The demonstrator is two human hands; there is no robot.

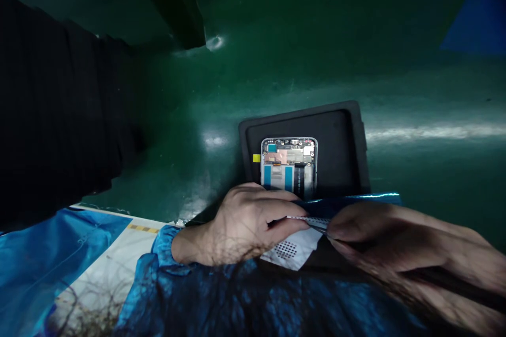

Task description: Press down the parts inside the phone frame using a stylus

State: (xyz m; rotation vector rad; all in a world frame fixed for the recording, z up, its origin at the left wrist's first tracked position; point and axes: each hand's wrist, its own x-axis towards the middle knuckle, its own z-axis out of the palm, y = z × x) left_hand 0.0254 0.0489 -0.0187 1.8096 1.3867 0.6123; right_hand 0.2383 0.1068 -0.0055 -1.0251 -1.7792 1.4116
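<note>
— Hands first: what are they doing?

— Left hand (241, 224) is curled nearly closed, thumb and forefinger pinching the edge of a thin white sheet (294, 247) with a patch of small holes. Right hand (395, 245) is closed around a slim dark tool (454, 279), its tip meeting the sheet's upper edge right beside the left fingertips.

— Where does the sheet sit?

— At about 6 o'clock from the opened phone (289, 166), near it, low in the view and between both hands.

— And the phone?

— It lies back-off, circuit board and blue strips showing, in a black tray (340, 142) on the green bench (415, 89). A small yellow tab (256, 158) sits at the phone's 9 o'clock, just beside it.

— Anything else about?

— Blue sleeves (166, 242) cover the wrists, a blue and white printed sheet (98, 253) lies at 9 o'clock from the left hand, and a dark-clothed shape (51, 116) fills the side at 10 o'clock.
</note>
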